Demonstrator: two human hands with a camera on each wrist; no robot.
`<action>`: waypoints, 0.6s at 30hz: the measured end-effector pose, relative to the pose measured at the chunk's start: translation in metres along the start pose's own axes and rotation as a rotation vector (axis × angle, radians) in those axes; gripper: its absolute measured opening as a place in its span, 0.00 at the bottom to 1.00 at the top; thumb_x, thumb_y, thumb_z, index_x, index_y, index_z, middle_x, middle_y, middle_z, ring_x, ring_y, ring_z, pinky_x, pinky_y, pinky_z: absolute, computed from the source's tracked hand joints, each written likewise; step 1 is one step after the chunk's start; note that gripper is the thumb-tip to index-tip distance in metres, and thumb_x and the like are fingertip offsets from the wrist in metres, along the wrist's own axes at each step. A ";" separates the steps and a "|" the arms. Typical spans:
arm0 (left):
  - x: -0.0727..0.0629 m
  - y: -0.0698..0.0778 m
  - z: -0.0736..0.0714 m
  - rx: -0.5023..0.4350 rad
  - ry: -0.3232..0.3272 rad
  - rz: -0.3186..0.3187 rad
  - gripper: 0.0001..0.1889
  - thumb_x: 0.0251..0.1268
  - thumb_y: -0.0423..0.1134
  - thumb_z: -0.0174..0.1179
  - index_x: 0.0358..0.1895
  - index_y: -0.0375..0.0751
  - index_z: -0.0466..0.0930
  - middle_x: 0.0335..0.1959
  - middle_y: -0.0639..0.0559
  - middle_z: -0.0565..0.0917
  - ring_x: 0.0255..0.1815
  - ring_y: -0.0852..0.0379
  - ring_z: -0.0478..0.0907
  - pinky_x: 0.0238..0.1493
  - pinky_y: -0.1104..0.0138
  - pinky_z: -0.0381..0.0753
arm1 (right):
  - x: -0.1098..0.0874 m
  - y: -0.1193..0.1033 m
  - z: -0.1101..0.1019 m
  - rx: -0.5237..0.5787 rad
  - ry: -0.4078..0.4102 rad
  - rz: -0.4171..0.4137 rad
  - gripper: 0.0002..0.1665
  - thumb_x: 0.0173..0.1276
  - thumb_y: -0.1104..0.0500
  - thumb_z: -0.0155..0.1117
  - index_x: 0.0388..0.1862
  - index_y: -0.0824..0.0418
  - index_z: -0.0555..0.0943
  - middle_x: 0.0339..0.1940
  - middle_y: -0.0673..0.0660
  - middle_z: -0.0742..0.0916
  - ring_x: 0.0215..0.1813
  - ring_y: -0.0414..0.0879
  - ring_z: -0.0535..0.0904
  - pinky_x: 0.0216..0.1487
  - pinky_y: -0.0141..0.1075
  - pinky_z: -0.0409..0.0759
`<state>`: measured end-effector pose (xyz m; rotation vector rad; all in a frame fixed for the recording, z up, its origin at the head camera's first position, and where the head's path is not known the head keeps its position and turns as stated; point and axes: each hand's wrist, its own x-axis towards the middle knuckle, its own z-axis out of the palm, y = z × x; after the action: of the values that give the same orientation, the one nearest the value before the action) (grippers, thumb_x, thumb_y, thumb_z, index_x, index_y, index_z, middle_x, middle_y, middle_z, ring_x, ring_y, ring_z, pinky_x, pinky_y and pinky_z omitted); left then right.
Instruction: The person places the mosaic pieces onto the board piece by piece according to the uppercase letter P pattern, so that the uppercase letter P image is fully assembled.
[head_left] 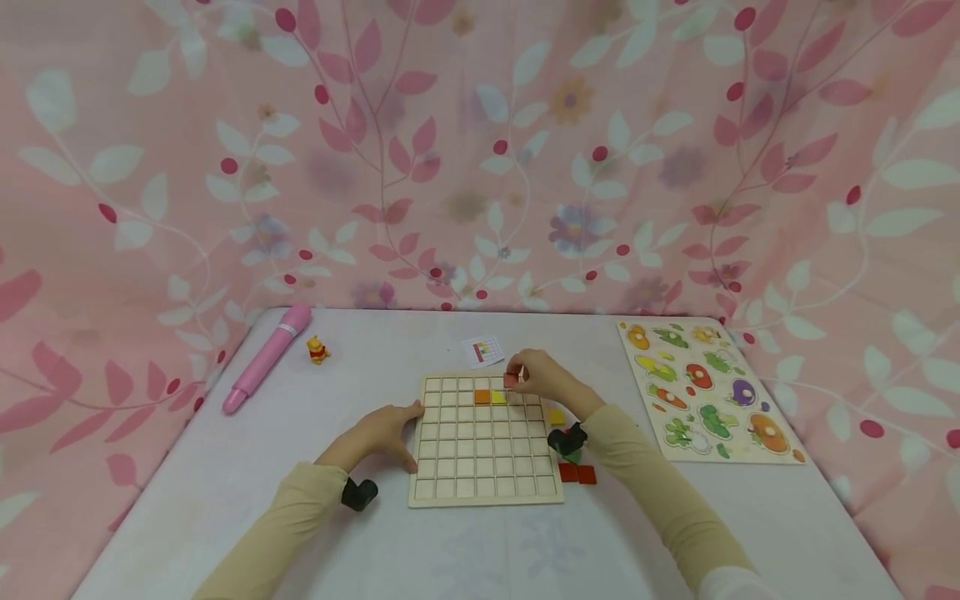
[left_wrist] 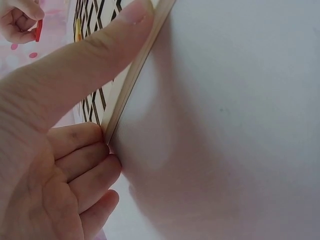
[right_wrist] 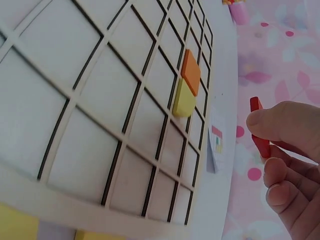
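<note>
A square wooden grid board [head_left: 466, 468] lies on the table in front of me. My left hand [head_left: 381, 433] touches its left edge, with the thumb lying straight over the rim and the other fingers near a corner in the left wrist view. Between thumb and fingers my right hand [head_left: 551, 382] pinches a red tile [right_wrist: 261, 144], held above the board's far right part. An orange tile [head_left: 482, 397] and a yellow tile [right_wrist: 183, 99] sit side by side in the grid's second row from the far edge.
Right of the board lie red tiles [head_left: 587, 475], a yellow tile [head_left: 556, 417] and a green piece [head_left: 573, 457], partly hidden by the wrist camera. A printed card [head_left: 482, 352] lies behind it. A vegetable puzzle [head_left: 712, 392] stands right; a pink tube [head_left: 266, 358] and bear figurine [head_left: 318, 350] left.
</note>
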<state>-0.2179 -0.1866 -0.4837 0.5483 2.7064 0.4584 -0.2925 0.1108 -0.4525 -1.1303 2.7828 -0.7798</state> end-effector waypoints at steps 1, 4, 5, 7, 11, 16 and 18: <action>0.000 0.000 0.000 -0.002 0.004 0.000 0.53 0.24 0.51 0.76 0.63 0.37 0.64 0.65 0.43 0.61 0.61 0.42 0.61 0.58 0.53 0.61 | 0.001 -0.001 0.002 0.012 -0.002 -0.004 0.08 0.54 0.64 0.67 0.33 0.64 0.79 0.28 0.53 0.79 0.27 0.45 0.71 0.28 0.30 0.72; -0.001 0.001 0.000 -0.014 0.008 -0.002 0.53 0.24 0.51 0.77 0.63 0.38 0.64 0.65 0.44 0.61 0.61 0.42 0.61 0.58 0.54 0.61 | 0.006 -0.005 0.007 0.028 -0.005 -0.025 0.07 0.54 0.64 0.66 0.32 0.64 0.79 0.27 0.53 0.78 0.26 0.43 0.71 0.27 0.29 0.72; 0.000 0.001 0.000 -0.016 0.007 0.000 0.53 0.24 0.51 0.76 0.63 0.38 0.64 0.65 0.44 0.61 0.61 0.43 0.61 0.58 0.54 0.61 | 0.007 -0.006 0.009 0.027 -0.008 -0.028 0.07 0.55 0.64 0.66 0.33 0.64 0.79 0.27 0.52 0.78 0.26 0.42 0.70 0.27 0.29 0.72; 0.000 0.001 0.001 -0.019 0.004 0.001 0.53 0.23 0.52 0.76 0.63 0.38 0.64 0.65 0.44 0.61 0.61 0.42 0.61 0.58 0.54 0.61 | 0.009 -0.009 0.011 0.017 -0.012 -0.043 0.07 0.55 0.64 0.66 0.33 0.64 0.79 0.28 0.51 0.77 0.26 0.42 0.70 0.27 0.28 0.71; 0.000 0.000 0.001 -0.011 0.001 -0.005 0.54 0.22 0.53 0.76 0.63 0.38 0.64 0.64 0.43 0.62 0.60 0.43 0.62 0.57 0.54 0.62 | 0.015 -0.016 0.014 -0.007 -0.017 -0.071 0.07 0.56 0.63 0.65 0.33 0.64 0.79 0.29 0.52 0.77 0.28 0.44 0.71 0.29 0.28 0.71; 0.000 0.000 0.000 -0.004 0.001 -0.005 0.54 0.22 0.54 0.76 0.63 0.38 0.64 0.64 0.43 0.62 0.60 0.43 0.62 0.57 0.54 0.62 | 0.020 -0.024 0.013 -0.017 -0.012 -0.092 0.08 0.56 0.63 0.66 0.34 0.65 0.80 0.30 0.55 0.78 0.29 0.46 0.70 0.30 0.30 0.71; 0.001 0.000 0.000 -0.006 0.000 -0.001 0.54 0.22 0.54 0.76 0.63 0.39 0.64 0.64 0.43 0.62 0.61 0.43 0.61 0.57 0.54 0.62 | 0.021 -0.024 0.015 -0.017 -0.013 -0.087 0.08 0.56 0.63 0.66 0.34 0.65 0.80 0.31 0.55 0.79 0.29 0.45 0.70 0.30 0.30 0.70</action>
<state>-0.2187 -0.1866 -0.4836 0.5450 2.7044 0.4655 -0.2891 0.0753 -0.4513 -1.2616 2.7516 -0.7545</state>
